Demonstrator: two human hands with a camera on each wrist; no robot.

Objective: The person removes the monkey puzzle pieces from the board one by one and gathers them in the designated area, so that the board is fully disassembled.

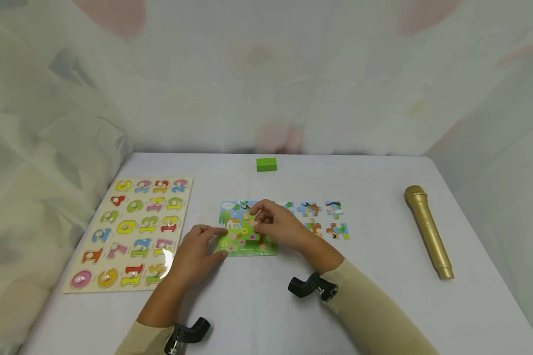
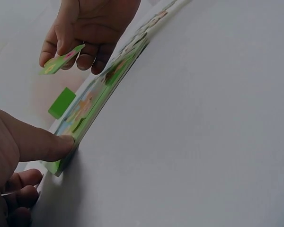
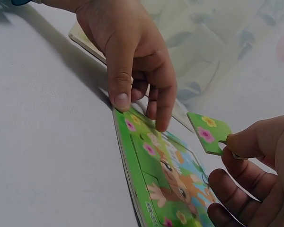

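A picture puzzle board (image 1: 231, 252) with a green flowery border lies flat at the middle of the table. My left hand (image 1: 197, 254) rests at its left side, thumb and index finger touching the board's edge. Over the board my right hand (image 1: 286, 228) pinches a green puzzle piece (image 3: 207, 132) with a pink and a yellow flower between thumb and fingers. That piece is tilted and apart from the board in both wrist views. To the right of the board lie several loose puzzle pieces (image 1: 339, 230), some partly behind the right hand.
A number puzzle board (image 1: 80, 254) with knobbed pieces lies on the left, partly behind the left forearm. A green block (image 1: 266, 165) sits near the back edge. On the right lies a gold microphone-shaped object (image 1: 430, 234). Cloth hangs around the table.
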